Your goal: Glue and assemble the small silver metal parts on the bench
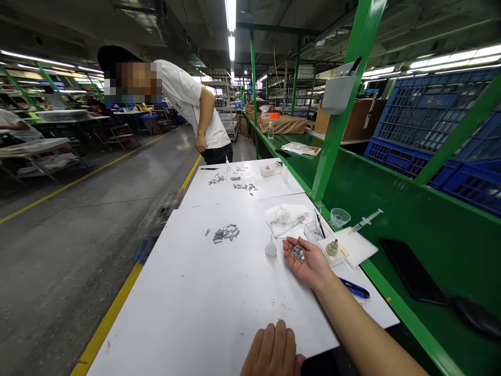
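My right hand (307, 261) lies palm up on the white table (203, 303), cupping a small heap of metal parts (298, 254). At the near edge of the table my left hand (273, 351) rests flat, holding nothing. A loose pile of the same small metal parts (226, 233) lies to the left of my right hand. A small white dropper bottle (271, 247) stands just left of its fingertips. To its right a clear tray (313, 230) holds tweezers (319, 222) and a small metal pot (332, 247).
A person in a white shirt (195, 104) bends over the far end of the table, where more parts (242, 186) lie. A plastic cup (340, 216), a syringe (366, 220), a blue pen (354, 288) and a black phone (410, 271) sit to the right. Blue crates (430, 125) stand behind the green bench.
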`<state>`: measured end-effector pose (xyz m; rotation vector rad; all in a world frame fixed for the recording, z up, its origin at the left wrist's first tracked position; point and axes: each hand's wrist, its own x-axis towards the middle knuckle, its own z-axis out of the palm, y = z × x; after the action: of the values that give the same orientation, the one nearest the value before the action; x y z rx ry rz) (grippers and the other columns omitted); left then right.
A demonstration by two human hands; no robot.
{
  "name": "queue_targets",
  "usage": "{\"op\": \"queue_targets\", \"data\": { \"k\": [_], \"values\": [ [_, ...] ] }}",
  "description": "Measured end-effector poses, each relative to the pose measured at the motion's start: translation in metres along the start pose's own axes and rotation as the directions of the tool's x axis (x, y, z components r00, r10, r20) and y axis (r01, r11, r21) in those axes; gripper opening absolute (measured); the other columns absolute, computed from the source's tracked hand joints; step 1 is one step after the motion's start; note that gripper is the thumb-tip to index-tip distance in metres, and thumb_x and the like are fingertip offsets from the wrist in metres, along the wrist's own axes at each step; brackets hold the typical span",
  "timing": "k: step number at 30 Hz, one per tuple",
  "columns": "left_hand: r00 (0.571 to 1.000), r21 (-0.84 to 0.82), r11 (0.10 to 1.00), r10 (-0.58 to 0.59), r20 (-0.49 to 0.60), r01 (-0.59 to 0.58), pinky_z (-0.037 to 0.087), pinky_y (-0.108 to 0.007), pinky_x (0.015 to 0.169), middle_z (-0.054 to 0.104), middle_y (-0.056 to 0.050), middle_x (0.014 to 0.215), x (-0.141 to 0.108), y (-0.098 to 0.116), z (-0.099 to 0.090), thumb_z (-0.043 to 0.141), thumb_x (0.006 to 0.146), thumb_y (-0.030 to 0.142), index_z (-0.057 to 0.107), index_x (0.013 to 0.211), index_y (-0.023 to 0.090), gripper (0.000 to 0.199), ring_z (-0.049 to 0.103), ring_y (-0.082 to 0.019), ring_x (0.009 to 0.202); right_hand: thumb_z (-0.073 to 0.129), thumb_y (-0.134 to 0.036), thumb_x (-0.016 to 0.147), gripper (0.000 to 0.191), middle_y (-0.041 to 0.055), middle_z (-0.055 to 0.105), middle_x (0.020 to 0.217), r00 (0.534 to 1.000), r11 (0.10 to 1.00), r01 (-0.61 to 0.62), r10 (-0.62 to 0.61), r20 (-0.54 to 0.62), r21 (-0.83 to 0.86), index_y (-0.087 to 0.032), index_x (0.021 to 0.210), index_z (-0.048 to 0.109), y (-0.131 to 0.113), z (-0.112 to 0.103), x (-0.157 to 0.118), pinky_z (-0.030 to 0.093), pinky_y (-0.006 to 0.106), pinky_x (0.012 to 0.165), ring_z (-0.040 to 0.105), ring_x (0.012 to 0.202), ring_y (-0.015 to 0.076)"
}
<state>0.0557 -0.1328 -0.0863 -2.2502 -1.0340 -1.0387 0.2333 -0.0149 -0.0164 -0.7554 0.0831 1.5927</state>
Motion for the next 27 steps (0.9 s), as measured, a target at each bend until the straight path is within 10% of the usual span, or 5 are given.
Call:
{"op": "queue_targets", "data": {
  "k": [9,27],
  "values": [
    [0.982,0.003,0.983,0.184,-0.041,-0.184,0.042,-0.038,0.093,0.074,-0.006,0.098,-0.002,-0.008,-0.001,0.023,0.102,0.031,0.072,0.100,0.013,0.053,0.064,-0.022,0.093,0.047,-0.016,0.092,0.019,0.0124,0.071,0.084,1.000,0.999,0.003,-0.002,0.012,-0.042,-0.011,0.096,0.065,0.002,-0.007,0.002,0.061,0.031,0.065,0.069,0.073,0.0180],
    [0.999,0.013,0.999,0.045,0.014,-0.045,0.038,-0.045,0.103,0.071,-0.010,0.111,-0.010,0.006,-0.008,0.028,0.100,0.033,0.068,0.112,0.011,0.047,0.061,-0.028,0.107,0.043,-0.018,0.094,0.023,0.0115,0.071,0.081,0.997,0.997,-0.003,0.009,0.077,-0.080,-0.010,0.095,0.065,-0.001,-0.008,0.001,0.061,0.029,0.064,0.069,0.072,0.0165]
  ]
}}
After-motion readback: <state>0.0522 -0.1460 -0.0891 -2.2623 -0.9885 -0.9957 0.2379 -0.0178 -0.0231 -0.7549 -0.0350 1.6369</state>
